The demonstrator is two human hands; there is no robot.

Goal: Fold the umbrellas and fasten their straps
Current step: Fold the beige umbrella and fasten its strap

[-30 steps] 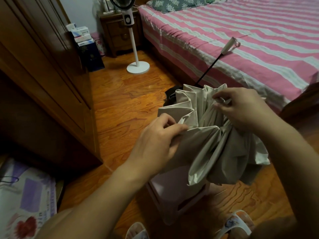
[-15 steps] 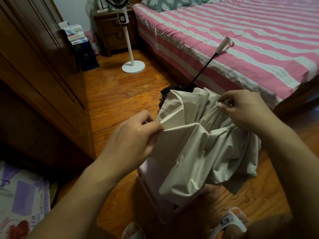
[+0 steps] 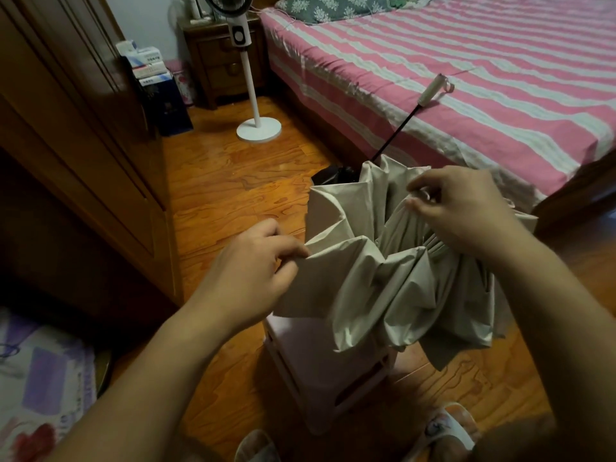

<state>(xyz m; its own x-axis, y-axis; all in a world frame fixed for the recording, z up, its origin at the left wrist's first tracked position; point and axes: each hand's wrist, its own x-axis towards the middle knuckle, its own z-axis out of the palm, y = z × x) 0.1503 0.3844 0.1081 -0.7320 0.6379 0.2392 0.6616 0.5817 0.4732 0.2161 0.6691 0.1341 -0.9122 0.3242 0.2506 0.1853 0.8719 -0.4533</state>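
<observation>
A beige folding umbrella (image 3: pixel 393 278) hangs collapsed in loose pleats between my hands, above a pale pink stool (image 3: pixel 320 368). Its black shaft (image 3: pixel 396 135) runs up and away to a cream handle (image 3: pixel 433 90) over the bed. My left hand (image 3: pixel 253 278) pinches the edge of one canopy panel on the left side. On the right, my right hand (image 3: pixel 460 208) pinches a fold of the canopy near the rib tips. The strap is not visible.
A bed with a pink and white striped sheet (image 3: pixel 466 78) fills the right. A dark wooden wardrobe (image 3: pixel 83 145) stands on the left, a white standing fan (image 3: pixel 256 105) and nightstand (image 3: pixel 226 61) behind. Slippers (image 3: pixel 443 428) show at the bottom on the wood floor.
My left hand has moved left, pulling a canopy panel out flat. My right hand keeps its pinch on the folds at the right.
</observation>
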